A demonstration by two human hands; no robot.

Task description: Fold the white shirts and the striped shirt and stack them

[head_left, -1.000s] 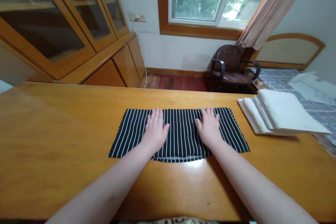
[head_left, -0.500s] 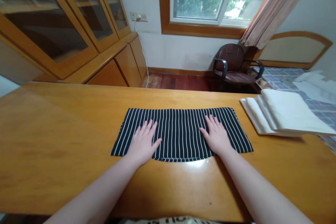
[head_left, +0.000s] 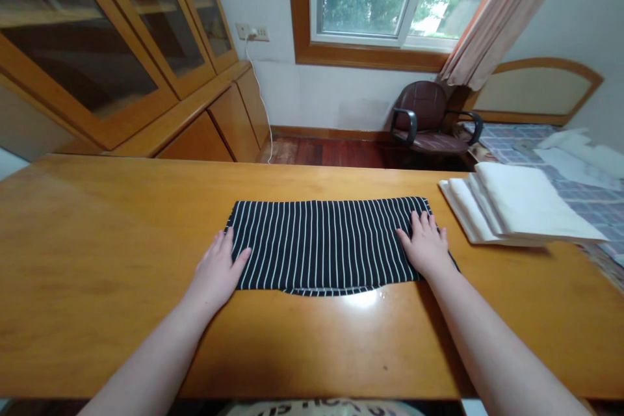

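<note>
A black cloth with white stripes (head_left: 322, 244) lies flat on the wooden table (head_left: 121, 227), folded into a wide piece. A curved lower layer of it peeks out along the near edge. My left hand (head_left: 217, 268) rests over the cloth's left edge, fingers stretched and thumb on the stripes. On the other end, my right hand (head_left: 426, 244) lies flat with fingers spread, close to the right edge. Both palms face down and hide the cloth's side edges in part.
Folded white cloths (head_left: 531, 201) are stacked at the table's right end. Beyond the table stand a brown armchair (head_left: 424, 114), a bed with a checked cover (head_left: 575, 201) and, at left, a glass-door cabinet (head_left: 190, 94). A white cable (head_left: 260, 94) hangs from the wall socket.
My hands have slid apart, the left one leftward and the right one rightward, from the cloth's inner area to its side edges. The cloth stays in place; the view has shifted slightly.
</note>
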